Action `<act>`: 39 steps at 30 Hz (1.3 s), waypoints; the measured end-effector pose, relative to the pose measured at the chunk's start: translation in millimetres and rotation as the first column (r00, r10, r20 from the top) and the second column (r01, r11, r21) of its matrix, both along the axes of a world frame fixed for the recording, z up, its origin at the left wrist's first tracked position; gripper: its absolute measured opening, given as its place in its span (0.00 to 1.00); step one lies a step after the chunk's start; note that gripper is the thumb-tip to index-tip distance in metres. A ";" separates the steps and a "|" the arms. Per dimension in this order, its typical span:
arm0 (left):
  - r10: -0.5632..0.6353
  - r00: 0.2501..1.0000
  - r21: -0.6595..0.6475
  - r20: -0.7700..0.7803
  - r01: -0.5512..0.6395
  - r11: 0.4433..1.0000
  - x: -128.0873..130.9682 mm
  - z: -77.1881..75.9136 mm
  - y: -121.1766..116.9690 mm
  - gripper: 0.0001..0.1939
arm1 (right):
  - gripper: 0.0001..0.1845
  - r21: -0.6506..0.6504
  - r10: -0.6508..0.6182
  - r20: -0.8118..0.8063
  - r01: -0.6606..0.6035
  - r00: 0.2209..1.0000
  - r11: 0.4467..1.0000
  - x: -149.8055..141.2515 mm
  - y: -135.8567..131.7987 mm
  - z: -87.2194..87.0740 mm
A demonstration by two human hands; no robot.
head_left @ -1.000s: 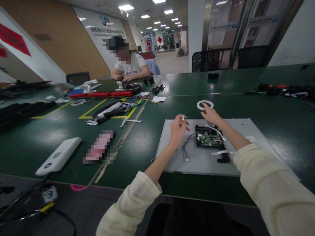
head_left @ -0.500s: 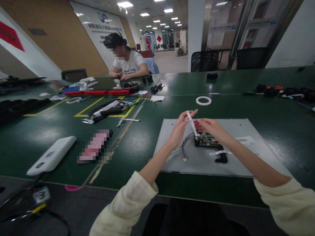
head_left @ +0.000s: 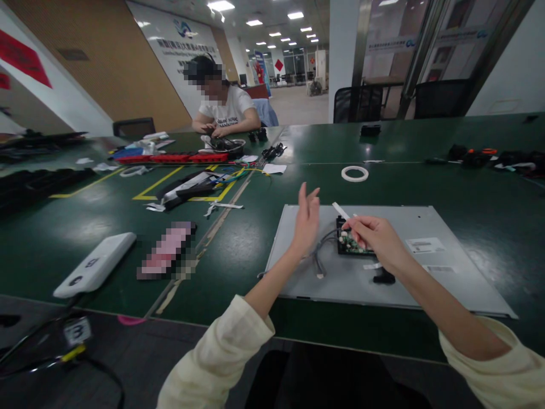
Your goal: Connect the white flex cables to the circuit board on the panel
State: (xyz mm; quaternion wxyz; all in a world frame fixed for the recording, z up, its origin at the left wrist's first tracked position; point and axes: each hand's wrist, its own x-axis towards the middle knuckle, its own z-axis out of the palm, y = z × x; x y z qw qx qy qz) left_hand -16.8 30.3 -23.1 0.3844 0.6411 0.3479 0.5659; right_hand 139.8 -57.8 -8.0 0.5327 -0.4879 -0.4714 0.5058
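My right hand (head_left: 370, 236) pinches a strip of white tape (head_left: 340, 211) between thumb and fingers, its free end pointing up and left. Just beneath is a green circuit board (head_left: 349, 243) in a black frame, partly hidden by that hand. The board lies on a flat grey metal panel (head_left: 293, 287). My left hand (head_left: 307, 221) is raised over the panel's left side, fingers apart and holding nothing. Grey cables (head_left: 318, 258) curve from the board toward the left. A black piece (head_left: 384, 277) with white tape across it lies below my right wrist.
A roll of white tape (head_left: 355, 174) lies beyond the panel. To the left are a phone (head_left: 168, 250), a white power bank (head_left: 96, 266) and a black pouch (head_left: 187, 188). Across the table sits a person in a white shirt (head_left: 227, 108), near red strips (head_left: 170, 158).
My left hand has let go of the tape strip and moved left, its fingers opening. My right hand now holds the strip, lower over the board.
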 end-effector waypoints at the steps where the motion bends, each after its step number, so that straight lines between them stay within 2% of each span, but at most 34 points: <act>1: 0.100 0.994 -0.063 0.051 -0.097 0.993 -4.6 -0.8 8.0 0.20 | 0.18 0.000 0.013 0.010 -0.013 1.000 1.000 0.0 -2.5 -0.4; 3: 0.205 0.975 -0.110 0.088 -0.195 0.975 -12.1 -0.1 19.9 0.19 | 0.18 0.001 0.032 0.023 -0.032 0.999 0.999 -0.2 -5.8 -1.6; 4: 0.178 0.980 -0.122 0.088 -0.167 0.978 -13.9 1.5 22.1 0.19 | 0.17 0.004 0.037 0.027 -0.037 0.999 0.999 -0.4 -6.4 -2.2; 7: -0.077 0.996 -0.193 0.049 0.085 0.978 -9.0 8.9 13.0 0.23 | 0.17 0.024 0.047 0.051 -0.048 0.998 0.999 -0.8 -5.7 -4.3; 9: -0.261 0.965 -0.268 0.012 0.255 0.929 -0.8 12.9 -0.2 0.25 | 0.18 0.041 0.061 0.083 -0.064 0.995 0.997 -0.9 -4.2 -6.8; 11: -0.358 0.933 -0.330 -0.011 0.335 0.883 6.2 14.4 -11.3 0.24 | 0.17 0.053 0.088 0.118 -0.095 0.989 0.994 -0.9 -2.8 -10.4; 13: -0.385 0.921 -0.335 -0.067 0.343 0.877 9.2 13.8 -16.2 0.22 | 0.17 0.047 0.113 0.134 -0.120 0.985 0.992 -1.1 -1.8 -13.6; 15: -0.363 0.921 -0.287 -0.143 0.312 0.906 8.6 12.1 -15.7 0.19 | 0.18 0.027 0.135 0.133 -0.140 0.982 0.990 -1.8 -1.6 -14.9; 19: -0.228 0.929 -0.102 -0.290 0.207 0.973 3.9 9.0 -12.0 0.17 | 0.17 -0.051 0.152 0.058 -0.149 0.987 0.988 -4.2 -3.4 -11.6; 22: -0.118 0.913 0.039 -0.392 0.144 0.989 2.3 8.6 -13.9 0.16 | 0.16 -0.114 0.155 -0.028 -0.157 0.988 0.981 -4.4 -4.5 -10.5; 26: 0.013 0.890 0.188 -0.456 0.082 0.979 1.5 9.2 -18.0 0.15 | 0.18 -0.159 0.152 -0.099 -0.166 0.983 0.973 -3.5 -4.0 -12.7; 29: 0.072 0.878 0.270 -0.473 0.066 0.961 0.5 9.7 -19.3 0.15 | 0.15 -0.156 0.148 -0.087 -0.160 0.985 0.975 -4.1 -4.1 -11.2; 36: 0.055 0.875 0.335 -0.481 0.126 0.934 -3.1 10.3 -20.2 0.17 | 0.14 -0.160 0.160 -0.061 -0.168 0.985 0.973 -4.3 -6.1 -4.7; 39: 0.100 0.854 0.386 -0.511 0.125 0.914 -3.9 8.9 -20.7 0.19 | 0.16 -0.136 0.174 -0.071 -0.182 0.982 0.974 -3.4 -5.9 -4.7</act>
